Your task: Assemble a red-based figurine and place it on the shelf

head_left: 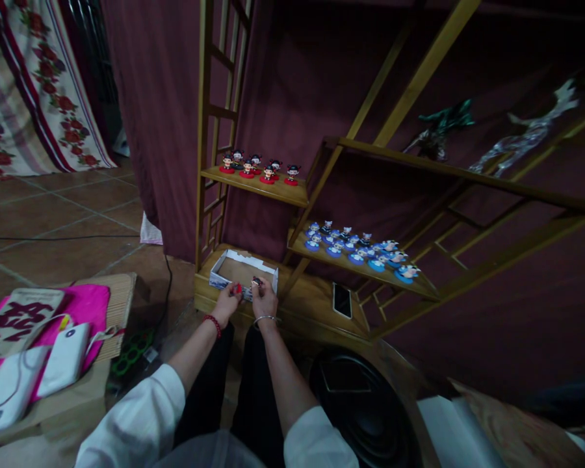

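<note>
The left hand (227, 304) has a small red piece (238, 288) in its grip; the right hand (265, 299) grips a dark-haired figurine (257, 282). Both are at the near edge of an open cardboard box (238, 268) on the wooden display rack's bottom board (305, 311). Maroon drapery (143, 110) hangs behind, beside floor tiles (95, 195).

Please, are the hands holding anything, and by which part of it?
The left hand holds a small red piece, the right hand a small dark-topped figure; which part of each is gripped cannot be told.
</note>
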Tool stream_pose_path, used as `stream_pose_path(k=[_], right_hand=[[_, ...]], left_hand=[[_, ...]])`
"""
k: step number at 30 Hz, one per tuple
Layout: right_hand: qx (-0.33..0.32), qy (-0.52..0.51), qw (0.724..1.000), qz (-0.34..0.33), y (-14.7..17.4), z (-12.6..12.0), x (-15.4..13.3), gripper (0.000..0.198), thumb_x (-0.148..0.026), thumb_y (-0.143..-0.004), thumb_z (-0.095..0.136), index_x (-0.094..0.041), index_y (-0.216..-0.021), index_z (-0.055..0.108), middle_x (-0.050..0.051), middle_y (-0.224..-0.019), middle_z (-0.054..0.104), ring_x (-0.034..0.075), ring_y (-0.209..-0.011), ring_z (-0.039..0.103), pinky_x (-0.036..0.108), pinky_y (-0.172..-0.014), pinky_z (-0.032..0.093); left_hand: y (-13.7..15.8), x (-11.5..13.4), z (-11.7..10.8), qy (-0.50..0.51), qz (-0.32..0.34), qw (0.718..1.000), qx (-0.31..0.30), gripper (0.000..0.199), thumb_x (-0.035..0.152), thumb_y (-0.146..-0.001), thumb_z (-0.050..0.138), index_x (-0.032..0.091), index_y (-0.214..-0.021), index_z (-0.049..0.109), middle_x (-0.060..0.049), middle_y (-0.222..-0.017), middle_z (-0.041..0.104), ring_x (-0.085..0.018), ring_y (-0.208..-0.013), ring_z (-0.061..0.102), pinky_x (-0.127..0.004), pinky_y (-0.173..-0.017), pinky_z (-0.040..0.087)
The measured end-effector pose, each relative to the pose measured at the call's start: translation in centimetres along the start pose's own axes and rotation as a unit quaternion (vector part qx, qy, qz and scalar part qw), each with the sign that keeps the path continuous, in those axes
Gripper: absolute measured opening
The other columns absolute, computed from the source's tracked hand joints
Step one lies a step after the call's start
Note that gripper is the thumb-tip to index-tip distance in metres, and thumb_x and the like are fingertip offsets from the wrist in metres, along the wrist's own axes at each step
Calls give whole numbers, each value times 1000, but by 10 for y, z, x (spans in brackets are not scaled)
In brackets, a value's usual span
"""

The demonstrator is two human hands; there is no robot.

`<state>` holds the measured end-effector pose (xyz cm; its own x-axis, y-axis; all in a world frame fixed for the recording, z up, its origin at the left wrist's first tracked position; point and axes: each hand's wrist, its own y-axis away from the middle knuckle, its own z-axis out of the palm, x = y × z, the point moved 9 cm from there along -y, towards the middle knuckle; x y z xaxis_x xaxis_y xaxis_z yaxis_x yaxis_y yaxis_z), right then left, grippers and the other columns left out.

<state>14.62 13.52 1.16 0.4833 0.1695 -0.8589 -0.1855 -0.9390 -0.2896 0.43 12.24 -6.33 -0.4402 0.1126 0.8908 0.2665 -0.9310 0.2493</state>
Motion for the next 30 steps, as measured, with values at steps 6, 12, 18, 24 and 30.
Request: stream_pose_path(k=[6,12,18,24,30], right_hand=[[-10,7,1000,7,11,-1,-3,32,-34,-75,50,-18,-101,60,5,-88,69,15,-75,65,25,-72,50],[-15,-13,1000,4,20,0,-4,33,-34,-76,49,-17,-102,59,6,-89,69,14,-71,65,25,-69,51],[-5,-31,999,-13,27,-3,-10,31,-35,-76,49,-18,-100,60,4,-84,69,14,-66,65,24,-65,51],[-6,-51,999,-16,30,-1,-8,32,-37,-76,49,-19,-100,59,4,-83,68,14,-66,64,24,-64,51],[-2,-38,999,-18,31,-1,-5,33,-37,-76,49,-17,-101,59,5,-84,69,14,-67,65,25,-65,51]], left_hand=[[23,3,-1,60,-46,997,13,36,-7,-69,49,16,-97,55,-1,-76,56,-9,-63,58,-22,-61,51],[35,9,-4,74,-41,996,8,35,-7,-70,49,15,-95,56,0,-73,56,-9,-60,59,-20,-58,52],[42,12,-10,74,-34,997,0,30,-1,-72,53,14,-98,57,-2,-73,58,-10,-59,60,-20,-54,51],[51,20,-14,113,-48,992,-2,35,-4,-73,45,13,-102,56,-6,-88,59,-13,-66,63,-23,-57,52],[56,27,-13,124,-55,991,-4,35,-2,-75,45,14,-105,55,-6,-86,60,-12,-69,64,-21,-57,53]])
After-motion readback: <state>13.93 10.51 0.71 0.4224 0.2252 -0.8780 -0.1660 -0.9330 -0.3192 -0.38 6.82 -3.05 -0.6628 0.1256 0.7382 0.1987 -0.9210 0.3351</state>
